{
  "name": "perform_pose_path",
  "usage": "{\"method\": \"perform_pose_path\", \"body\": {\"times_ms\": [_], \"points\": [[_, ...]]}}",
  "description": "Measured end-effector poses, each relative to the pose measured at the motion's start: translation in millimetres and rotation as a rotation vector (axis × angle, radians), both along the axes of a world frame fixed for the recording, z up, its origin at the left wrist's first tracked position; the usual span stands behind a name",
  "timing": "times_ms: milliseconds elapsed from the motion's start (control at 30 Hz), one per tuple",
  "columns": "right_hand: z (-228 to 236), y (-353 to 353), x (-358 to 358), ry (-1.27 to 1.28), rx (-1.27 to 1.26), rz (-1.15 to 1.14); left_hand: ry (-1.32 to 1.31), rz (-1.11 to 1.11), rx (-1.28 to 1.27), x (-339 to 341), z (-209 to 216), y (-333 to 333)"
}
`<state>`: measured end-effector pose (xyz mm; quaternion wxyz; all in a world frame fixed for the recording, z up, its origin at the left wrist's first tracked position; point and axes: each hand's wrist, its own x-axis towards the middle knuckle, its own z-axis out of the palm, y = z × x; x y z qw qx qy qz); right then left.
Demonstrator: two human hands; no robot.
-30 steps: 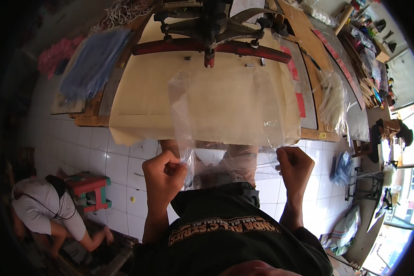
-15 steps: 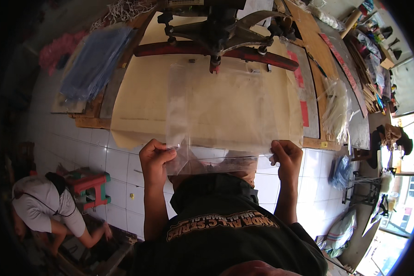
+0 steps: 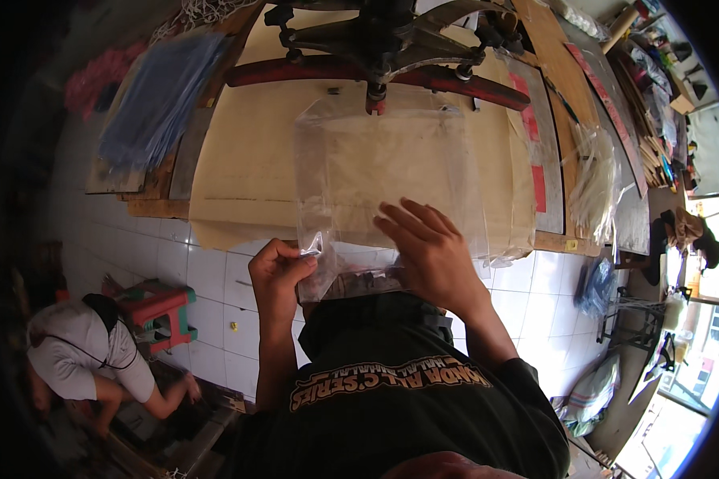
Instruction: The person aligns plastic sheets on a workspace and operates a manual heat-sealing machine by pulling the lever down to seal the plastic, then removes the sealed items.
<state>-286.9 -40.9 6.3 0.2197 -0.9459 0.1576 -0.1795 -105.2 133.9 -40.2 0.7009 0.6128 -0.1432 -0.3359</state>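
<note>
A clear plastic sheet, folded or bag-shaped, lies on the brown paper-covered worktable and hangs over its near edge. My left hand pinches the sheet's near left corner between thumb and fingers. Over the near middle of the sheet is my right hand, fingers stretched out and slightly apart, holding nothing. Whether its palm touches the plastic I cannot tell. Above the sheet's far end stands a black machine head with a long red bar.
Stacked bluish plastic sheets lie at the table's left. A bundle of clear strips hangs at the right edge. On the tiled floor, a red and green stool stands near a crouching person at lower left.
My right hand has let go of the sheet's near right corner and moved left over its middle, fingers spread. My left hand still pinches the left corner.
</note>
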Motion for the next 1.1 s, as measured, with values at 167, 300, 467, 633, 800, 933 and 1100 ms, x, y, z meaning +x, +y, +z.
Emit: {"method": "perform_pose_path", "body": {"times_ms": [167, 300, 467, 633, 800, 933, 1100], "points": [[-11.1, -2.3, 7.4, 0.028, -0.100, 0.012, -0.053, -0.012, -0.051, -1.0, 0.9, -2.3], [7.1, -2.4, -43.1, -0.139, 0.096, -0.377, -0.006, 0.004, -0.004, 1.5, 4.9, 2.1], [-10.2, -12.3, -131.1, 0.511, 0.218, -1.080, 0.080, 0.007, -0.024, 5.2, -2.1, 5.9], [-46.2, -4.3, -131.5, -0.046, 1.110, -0.872, 0.111, -0.004, -0.010, 8.1, -9.1, 8.8], [-31.7, -3.9, -108.7, -0.189, 1.105, -0.793, 0.034, 0.007, 0.023, 5.3, -3.7, 9.7], [-16.2, 3.3, -99.6, -0.353, 1.020, -0.859, -0.060, 0.001, -0.059, -0.3, 10.3, 4.8], [-14.6, 5.9, -100.8, -0.495, 1.033, -0.850, -0.135, -0.005, -0.140, 1.0, 23.5, -0.8]]}}
